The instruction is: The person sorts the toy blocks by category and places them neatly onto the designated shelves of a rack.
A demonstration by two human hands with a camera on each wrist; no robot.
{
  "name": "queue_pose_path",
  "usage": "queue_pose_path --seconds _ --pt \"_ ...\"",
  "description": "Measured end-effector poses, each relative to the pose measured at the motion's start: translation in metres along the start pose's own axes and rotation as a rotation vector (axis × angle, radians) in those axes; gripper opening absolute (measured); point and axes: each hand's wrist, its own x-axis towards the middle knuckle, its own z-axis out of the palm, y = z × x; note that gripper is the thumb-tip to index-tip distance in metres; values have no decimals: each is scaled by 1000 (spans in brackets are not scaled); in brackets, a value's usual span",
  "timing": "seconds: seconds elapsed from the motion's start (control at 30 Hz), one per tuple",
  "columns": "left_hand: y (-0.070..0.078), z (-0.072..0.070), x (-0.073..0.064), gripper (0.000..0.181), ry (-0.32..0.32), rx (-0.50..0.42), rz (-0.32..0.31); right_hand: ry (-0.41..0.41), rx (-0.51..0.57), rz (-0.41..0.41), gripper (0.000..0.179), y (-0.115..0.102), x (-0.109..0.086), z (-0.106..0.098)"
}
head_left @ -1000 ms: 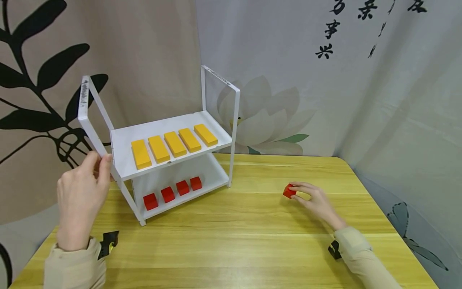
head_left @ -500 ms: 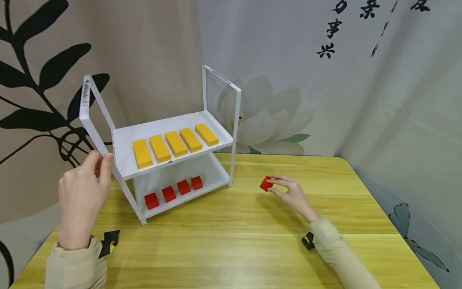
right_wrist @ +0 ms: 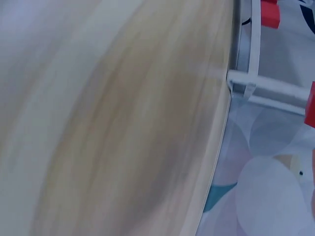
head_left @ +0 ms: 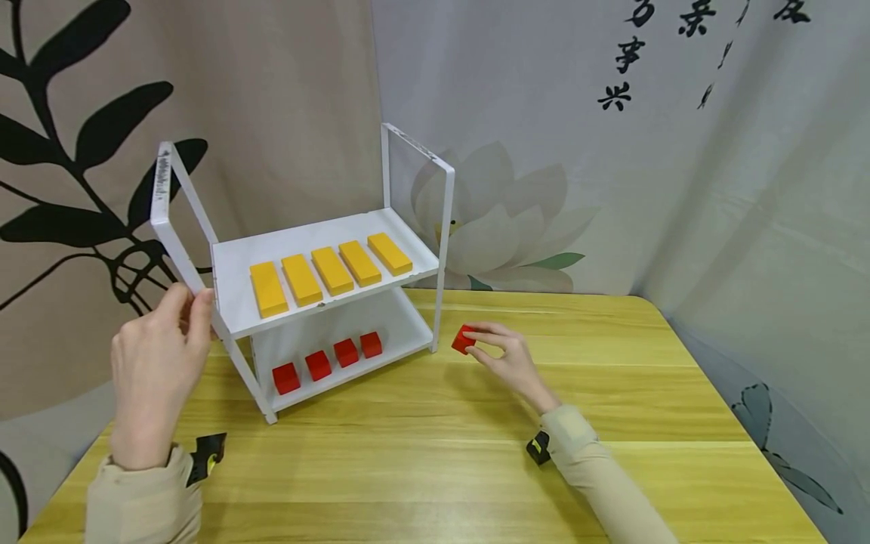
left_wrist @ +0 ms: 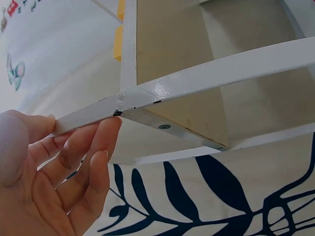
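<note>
My left hand (head_left: 156,370) pinches the front left post of a white two-tier shelf (head_left: 234,321); the left wrist view shows thumb and fingers on either side of the white bar (left_wrist: 91,114). Just right of the shelf, my right hand (head_left: 506,359) holds a red cube (head_left: 464,340) between thumb and fingers, above the table. In the right wrist view only an edge of that red cube (right_wrist: 310,108) shows. Several yellow blocks (head_left: 329,270) lie in a row on the upper tier. Several red cubes (head_left: 318,366) sit in a row on the lower tier.
The shelf stands on a wooden table (head_left: 421,468), towards its back left. Its right end frame (head_left: 445,219) rises between the right hand and the tiers. Printed curtains (head_left: 544,151) hang behind the table.
My right hand has carried the red cube leftward and slightly away from me, from the right part of the table to beside the shelf. The left hand keeps its hold on the post.
</note>
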Motion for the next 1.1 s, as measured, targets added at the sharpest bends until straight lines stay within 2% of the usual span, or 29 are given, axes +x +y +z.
queue_pose_path --seconds 0.33,0.63,0.9,1.1 --pt "0 0 -1 34 0 7 -1 -21 91 28 22 -17 10 30" --pt "0 0 -1 34 1 7 -2 -15 105 51 23 -25 21 60" --pt "1 -1 -1 35 -18 5 -21 -88 140 149 24 -25 32 77" --pt "0 -1 -1 35 -5 6 -11 -146 179 219 24 -22 39 86"
